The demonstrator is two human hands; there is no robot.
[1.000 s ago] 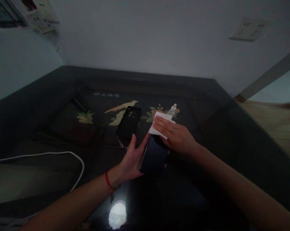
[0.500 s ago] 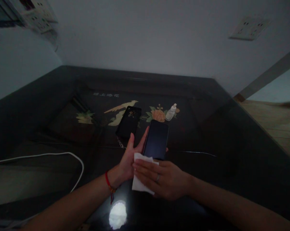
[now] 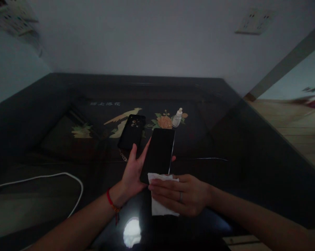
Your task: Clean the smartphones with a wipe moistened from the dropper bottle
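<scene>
One phone (image 3: 159,151), one white tissue (image 3: 160,210); on the dark surface (image 3: 201,144), one black case (image 3: 131,134), one small bottle (image 3: 176,120). The phone lies clasped in the left hand (image 3: 132,174), just beyond the right hand (image 3: 186,195), which grips the tissue at its near end

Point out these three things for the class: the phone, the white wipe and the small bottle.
Phone (image 3: 159,151): head view, middle of its dark screen.
White wipe (image 3: 159,207): head view, its uncovered lower part.
Small bottle (image 3: 176,121): head view, its body.
</scene>
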